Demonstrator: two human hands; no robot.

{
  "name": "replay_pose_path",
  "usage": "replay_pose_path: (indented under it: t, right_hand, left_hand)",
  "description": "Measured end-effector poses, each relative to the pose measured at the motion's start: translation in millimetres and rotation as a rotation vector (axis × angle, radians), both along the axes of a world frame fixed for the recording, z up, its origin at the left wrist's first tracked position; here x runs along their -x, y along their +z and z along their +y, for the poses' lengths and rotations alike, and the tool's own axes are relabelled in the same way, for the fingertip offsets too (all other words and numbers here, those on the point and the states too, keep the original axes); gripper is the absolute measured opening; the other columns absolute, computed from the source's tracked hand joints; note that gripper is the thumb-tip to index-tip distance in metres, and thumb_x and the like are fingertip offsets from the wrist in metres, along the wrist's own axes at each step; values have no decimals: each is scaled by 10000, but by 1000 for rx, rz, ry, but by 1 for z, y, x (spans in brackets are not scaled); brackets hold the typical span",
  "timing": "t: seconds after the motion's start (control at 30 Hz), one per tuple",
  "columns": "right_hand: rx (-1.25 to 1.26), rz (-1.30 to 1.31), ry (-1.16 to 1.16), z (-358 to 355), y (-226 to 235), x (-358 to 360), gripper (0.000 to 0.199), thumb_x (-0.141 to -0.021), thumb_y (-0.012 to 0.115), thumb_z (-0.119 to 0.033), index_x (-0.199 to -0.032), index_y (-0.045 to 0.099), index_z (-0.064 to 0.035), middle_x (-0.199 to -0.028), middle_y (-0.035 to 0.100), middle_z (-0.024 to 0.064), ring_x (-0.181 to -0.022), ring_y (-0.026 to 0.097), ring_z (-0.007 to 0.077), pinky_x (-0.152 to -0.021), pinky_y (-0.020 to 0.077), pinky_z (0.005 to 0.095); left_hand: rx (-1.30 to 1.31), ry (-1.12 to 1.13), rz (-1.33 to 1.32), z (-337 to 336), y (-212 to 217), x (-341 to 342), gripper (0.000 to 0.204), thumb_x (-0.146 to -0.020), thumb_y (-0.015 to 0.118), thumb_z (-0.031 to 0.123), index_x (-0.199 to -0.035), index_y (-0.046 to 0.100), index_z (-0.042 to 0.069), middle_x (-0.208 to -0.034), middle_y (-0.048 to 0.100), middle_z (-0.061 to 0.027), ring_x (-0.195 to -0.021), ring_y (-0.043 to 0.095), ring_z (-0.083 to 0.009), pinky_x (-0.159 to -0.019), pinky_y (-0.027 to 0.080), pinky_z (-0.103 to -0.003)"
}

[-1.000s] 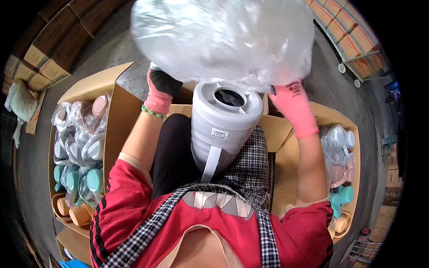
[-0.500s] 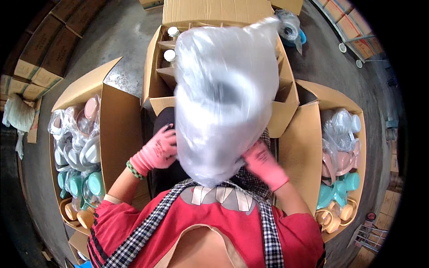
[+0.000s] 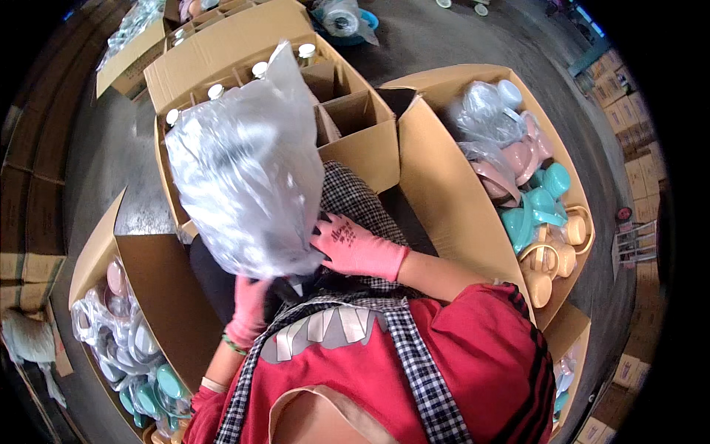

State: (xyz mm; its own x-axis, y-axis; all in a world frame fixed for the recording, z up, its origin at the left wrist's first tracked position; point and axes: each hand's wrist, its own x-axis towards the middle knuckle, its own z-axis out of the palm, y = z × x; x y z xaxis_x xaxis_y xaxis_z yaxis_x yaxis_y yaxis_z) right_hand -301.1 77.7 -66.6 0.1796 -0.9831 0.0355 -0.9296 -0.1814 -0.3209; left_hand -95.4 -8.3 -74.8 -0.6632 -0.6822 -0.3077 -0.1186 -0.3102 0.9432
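plastic bag between left hand, right hand fingers

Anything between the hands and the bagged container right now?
Nothing visible. The right hand presses on the side of the clear plastic bag, the left hand grips it from below. Only the bag film lies over the container inside.

A grey concrete floor fills the scene. Open cardboard boxes stand around: a divided carton ahead, a box of pastel plastic parts at right, another at left. Stacked brown cartons line the far right edge.
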Motion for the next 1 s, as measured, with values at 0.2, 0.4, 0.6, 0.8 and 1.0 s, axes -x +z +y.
replay_pose_path:
  t: [0.2,0.4,0.6,0.8,1.0]
  right_hand:
    - [155,-69,-2,3,54,-4,260,-782,539,-252,-878,529,-10,-827,522,143,-815,537,280,-712,445,341]
    - [486,-11,-64,-5,144,19,276,-762,514,-193,-1017,527,-89,-1004,537,109,-974,512,286,-744,446,383]
    - [677,557,431,-81,120,-33,229,-744,446,-269,-801,589,-99,-927,561,91,-999,470,286,-933,297,439]
    - [553,539,442,-113,103,30,52,-602,545,-167,-582,522,-124,-625,549,25,-648,535,178,-639,409,312]
    - [600,-182,-535,-68,127,94,388,-617,634,-181,-979,596,-45,-865,614,167,-829,593,293,-764,461,353]
  left_hand:
    - [-89,166,415,-29,98,11,269,-885,397,226,-971,474,-17,-758,554,-148,-723,552,-235,-713,443,-347]
    - [236,207,269,-50,101,-15,250,-881,430,191,-1025,471,-10,-914,537,-92,-815,523,-184,-743,422,-305]
    - [446,173,-33,-5,54,-14,343,-884,431,133,-1193,396,-11,-1109,492,-69,-997,462,-158,-888,351,-288]
    - [844,352,171,-17,72,-26,434,-835,485,178,-1200,389,-34,-1247,401,-167,-1105,450,-247,-963,308,-374]
    - [154,261,164,-41,18,-67,294,-796,434,247,-702,557,-3,-694,555,-96,-652,508,-150,-607,383,-260]
